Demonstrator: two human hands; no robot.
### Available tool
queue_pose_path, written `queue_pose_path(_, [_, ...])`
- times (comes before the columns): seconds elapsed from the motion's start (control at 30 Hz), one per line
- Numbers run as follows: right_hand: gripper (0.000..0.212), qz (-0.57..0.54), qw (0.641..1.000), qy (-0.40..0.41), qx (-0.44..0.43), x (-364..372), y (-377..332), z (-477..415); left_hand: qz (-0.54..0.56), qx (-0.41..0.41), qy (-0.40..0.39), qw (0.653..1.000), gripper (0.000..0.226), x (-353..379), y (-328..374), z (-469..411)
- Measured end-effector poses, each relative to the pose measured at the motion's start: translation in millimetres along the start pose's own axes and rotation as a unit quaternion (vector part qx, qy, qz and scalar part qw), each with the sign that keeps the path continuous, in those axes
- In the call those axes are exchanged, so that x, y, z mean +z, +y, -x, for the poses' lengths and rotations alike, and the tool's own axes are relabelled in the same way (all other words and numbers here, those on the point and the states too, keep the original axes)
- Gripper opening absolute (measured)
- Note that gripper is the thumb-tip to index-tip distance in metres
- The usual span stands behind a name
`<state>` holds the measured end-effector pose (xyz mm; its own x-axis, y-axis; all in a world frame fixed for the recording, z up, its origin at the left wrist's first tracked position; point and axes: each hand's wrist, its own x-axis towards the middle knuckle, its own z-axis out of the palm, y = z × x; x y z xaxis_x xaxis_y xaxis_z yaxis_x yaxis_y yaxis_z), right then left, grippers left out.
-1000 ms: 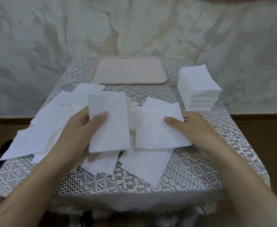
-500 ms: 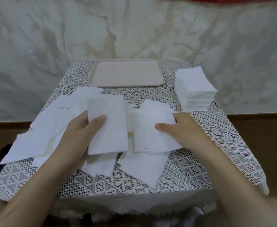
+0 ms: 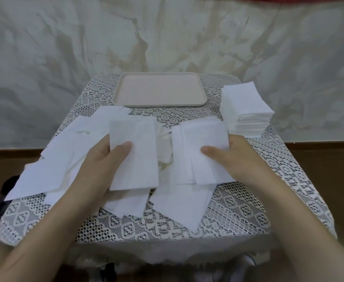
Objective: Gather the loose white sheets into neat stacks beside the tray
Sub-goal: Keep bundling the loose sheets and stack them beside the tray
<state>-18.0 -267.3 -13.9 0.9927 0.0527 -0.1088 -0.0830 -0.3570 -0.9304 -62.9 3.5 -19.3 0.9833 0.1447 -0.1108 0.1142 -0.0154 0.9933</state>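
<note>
white sheets (image 3: 134, 151) pinched, both hands, no writing

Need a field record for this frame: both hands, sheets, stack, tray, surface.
left hand: grips a white sheet, thumb on top
right hand: grips a bundle of sheets, thumb on top
loose sheets: overlapping, spread over left and middle of the table
neat stack: squared, right of the tray
tray: beige, far middle of the table
lace tablecloth: covers the table
</note>
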Motion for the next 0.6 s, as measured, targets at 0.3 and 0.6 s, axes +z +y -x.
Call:
queue_pose_path(0.3, [0.013,-0.104,0.993,-0.043,-0.033,12,-16,19,0.012,0.028,-0.016,0.999,0.025,17,3,8])
queue_pose_path(0.6, [0.016,-0.033,0.996,-0.064,-0.049,51,-24,14,0.005,0.035,-0.009,0.999,0.030,21,1,6])
